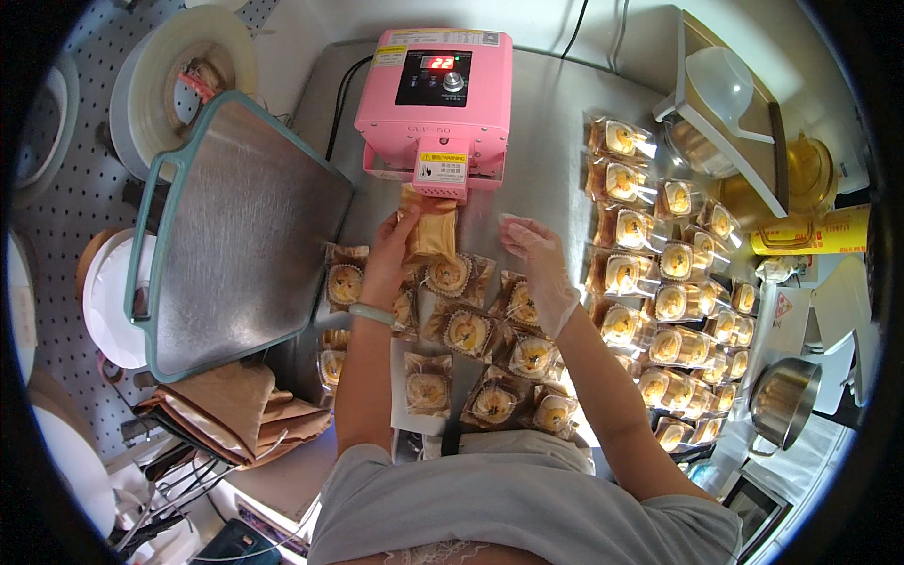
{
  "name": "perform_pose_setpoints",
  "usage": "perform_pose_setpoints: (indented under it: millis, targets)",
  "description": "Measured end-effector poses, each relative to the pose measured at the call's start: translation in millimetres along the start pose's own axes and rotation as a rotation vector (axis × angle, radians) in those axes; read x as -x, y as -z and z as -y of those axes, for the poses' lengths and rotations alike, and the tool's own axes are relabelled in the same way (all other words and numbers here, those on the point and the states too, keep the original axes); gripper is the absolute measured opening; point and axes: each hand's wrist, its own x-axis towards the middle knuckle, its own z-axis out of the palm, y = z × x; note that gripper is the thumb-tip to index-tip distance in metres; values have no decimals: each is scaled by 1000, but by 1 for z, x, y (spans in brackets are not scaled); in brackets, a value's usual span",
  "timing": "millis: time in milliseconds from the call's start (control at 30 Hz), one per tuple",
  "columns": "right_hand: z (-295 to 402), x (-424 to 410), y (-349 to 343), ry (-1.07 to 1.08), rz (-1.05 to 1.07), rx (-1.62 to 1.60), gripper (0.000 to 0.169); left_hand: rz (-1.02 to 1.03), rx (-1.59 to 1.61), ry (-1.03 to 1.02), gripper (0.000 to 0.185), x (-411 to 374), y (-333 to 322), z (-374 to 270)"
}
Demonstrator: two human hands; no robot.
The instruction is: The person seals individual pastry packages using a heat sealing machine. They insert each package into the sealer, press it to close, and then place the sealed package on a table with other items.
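Note:
Below the mouth of a pink heat-sealing machine, my left hand grips a gold plastic packet, its upper edge at the sealing head. What is inside the packet cannot be seen. The machine's display is lit red. To the right, my gloved right hand is raised with nothing in it, fingers close together and slightly bent. Nearer my body lie several round pastries in clear-fronted packets, such as one wrapped pastry between my forearms.
Rows of wrapped pastries cover the table's right side. A steel board with a green rim leans at the left. A shelf with a white scoop, a yellow box and a steel pot stand at the right.

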Motion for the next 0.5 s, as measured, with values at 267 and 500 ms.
perform_pose_setpoints:
  millis: [267, 500]
  targets:
    - [3, 6, 3, 40, -1, 7, 20, -5, -13, -15, 30, -16, 27, 9]
    - [10, 15, 6, 89, -5, 48, 21, -65, 36, -81, 36, -12, 43, 2]
